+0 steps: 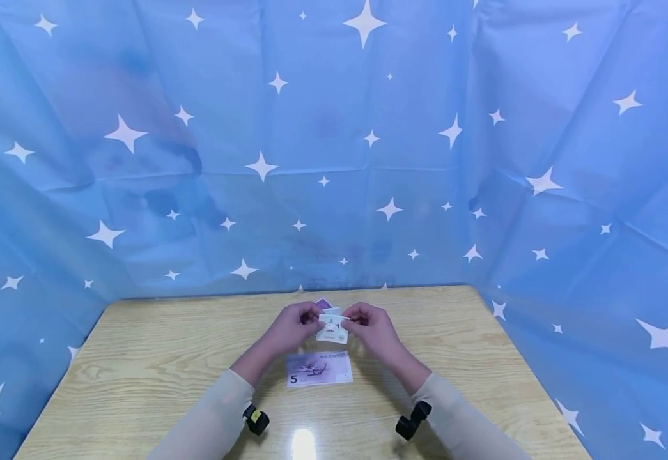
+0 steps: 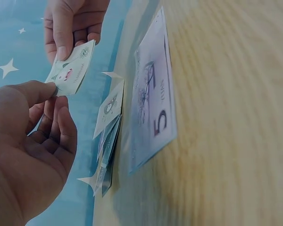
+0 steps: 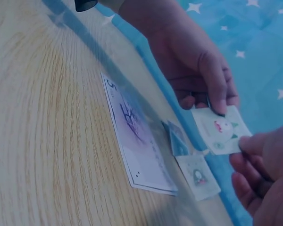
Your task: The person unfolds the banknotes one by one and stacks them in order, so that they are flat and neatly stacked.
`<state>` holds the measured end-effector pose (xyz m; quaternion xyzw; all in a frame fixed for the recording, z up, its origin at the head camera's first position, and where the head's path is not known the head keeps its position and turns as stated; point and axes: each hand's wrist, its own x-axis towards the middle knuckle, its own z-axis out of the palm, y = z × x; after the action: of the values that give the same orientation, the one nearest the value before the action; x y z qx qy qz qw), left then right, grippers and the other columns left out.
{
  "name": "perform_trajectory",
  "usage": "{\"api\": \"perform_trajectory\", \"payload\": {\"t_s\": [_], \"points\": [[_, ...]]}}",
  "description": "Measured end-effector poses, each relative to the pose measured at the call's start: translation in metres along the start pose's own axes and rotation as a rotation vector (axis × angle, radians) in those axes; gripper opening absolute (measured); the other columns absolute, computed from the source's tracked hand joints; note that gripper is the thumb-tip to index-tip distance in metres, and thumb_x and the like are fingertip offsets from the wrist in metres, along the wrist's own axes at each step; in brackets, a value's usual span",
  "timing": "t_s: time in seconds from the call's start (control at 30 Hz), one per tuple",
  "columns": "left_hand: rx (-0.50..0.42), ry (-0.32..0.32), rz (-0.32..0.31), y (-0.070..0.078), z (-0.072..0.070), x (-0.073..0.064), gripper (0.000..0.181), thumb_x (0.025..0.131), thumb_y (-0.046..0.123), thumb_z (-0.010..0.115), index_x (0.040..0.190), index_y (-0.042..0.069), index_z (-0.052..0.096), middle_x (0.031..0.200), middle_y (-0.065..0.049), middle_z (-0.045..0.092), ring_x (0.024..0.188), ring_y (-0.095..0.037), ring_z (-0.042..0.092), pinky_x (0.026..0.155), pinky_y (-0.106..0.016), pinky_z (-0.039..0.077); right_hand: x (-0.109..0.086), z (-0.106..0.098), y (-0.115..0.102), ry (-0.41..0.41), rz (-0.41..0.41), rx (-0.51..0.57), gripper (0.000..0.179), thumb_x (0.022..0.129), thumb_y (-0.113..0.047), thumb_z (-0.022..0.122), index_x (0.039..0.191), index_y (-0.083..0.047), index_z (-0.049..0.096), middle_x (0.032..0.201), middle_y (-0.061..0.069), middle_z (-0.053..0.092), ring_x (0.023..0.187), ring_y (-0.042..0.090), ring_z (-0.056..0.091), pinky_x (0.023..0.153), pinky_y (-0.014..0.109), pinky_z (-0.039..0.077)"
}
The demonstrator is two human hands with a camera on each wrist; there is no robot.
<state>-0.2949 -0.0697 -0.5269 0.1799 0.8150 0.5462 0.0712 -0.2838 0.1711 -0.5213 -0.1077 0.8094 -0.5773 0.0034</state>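
Note:
Both hands pinch a folded play banknote (image 1: 332, 332), pale green with a cartoon face, held above the table. My left hand (image 1: 295, 322) grips its left edge between thumb and fingers, and my right hand (image 1: 371, 326) pinches the right edge. In the right wrist view the folded banknote (image 3: 221, 129) is seen between the two hands. Below it a purple banknote (image 1: 319, 369) marked 5 lies flat on the table. Several other folded notes (image 2: 108, 136) lie behind the purple one, partly hidden by the hands in the head view.
The wooden table (image 1: 184, 358) reaches to a blue curtain (image 1: 322, 160) with white stars at the back and sides. Black wrist cameras (image 1: 256, 420) sit on both forearms. A bright light reflection shows near the table's front edge.

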Motion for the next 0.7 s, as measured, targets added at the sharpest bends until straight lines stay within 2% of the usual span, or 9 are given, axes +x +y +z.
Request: {"api": "perform_trajectory", "payload": {"t_s": [0.13,0.3,0.53,0.7], "points": [[-0.014,-0.007,-0.004,-0.002,-0.003,-0.009,0.004,0.105,0.010,0.075,0.108,0.008,0.072,0.091,-0.001,0.065,0.079,-0.017,0.059,0.067,-0.028,0.052,-0.002,0.000,-0.004,-0.063,-0.019,-0.020,0.008,0.102,-0.002,0.079,0.109,-0.002,0.077,0.095,0.009,0.075,0.082,0.024,0.067,0.074,0.039,0.060],[-0.018,-0.005,-0.001,-0.003,-0.005,-0.020,0.004,0.105,0.010,0.075,0.108,0.010,0.072,0.093,-0.001,0.066,0.083,-0.018,0.061,0.071,-0.029,0.053,-0.003,0.003,-0.006,-0.121,-0.030,-0.027,0.008,0.101,-0.003,0.079,0.109,-0.006,0.078,0.094,0.005,0.076,0.084,0.034,0.069,0.075,0.044,0.061],[-0.019,-0.004,0.047,0.001,-0.005,-0.030,0.021,0.105,0.014,0.076,0.126,0.014,0.075,0.107,0.001,0.073,0.092,-0.019,0.063,0.076,-0.031,0.056,-0.006,0.009,-0.013,-0.175,-0.061,-0.054,0.012,0.098,-0.003,0.082,0.109,-0.004,0.079,0.095,0.004,0.076,0.082,0.016,0.067,0.071,0.027,0.057],[-0.033,0.000,0.078,0.002,-0.005,-0.033,0.016,0.106,0.011,0.075,0.121,0.016,0.078,0.105,0.000,0.074,0.086,-0.018,0.060,0.072,-0.028,0.052,-0.007,0.013,-0.019,-0.188,-0.077,-0.075,0.012,0.099,-0.002,0.081,0.109,-0.008,0.079,0.096,0.002,0.077,0.083,0.015,0.068,0.072,0.025,0.058]]}}
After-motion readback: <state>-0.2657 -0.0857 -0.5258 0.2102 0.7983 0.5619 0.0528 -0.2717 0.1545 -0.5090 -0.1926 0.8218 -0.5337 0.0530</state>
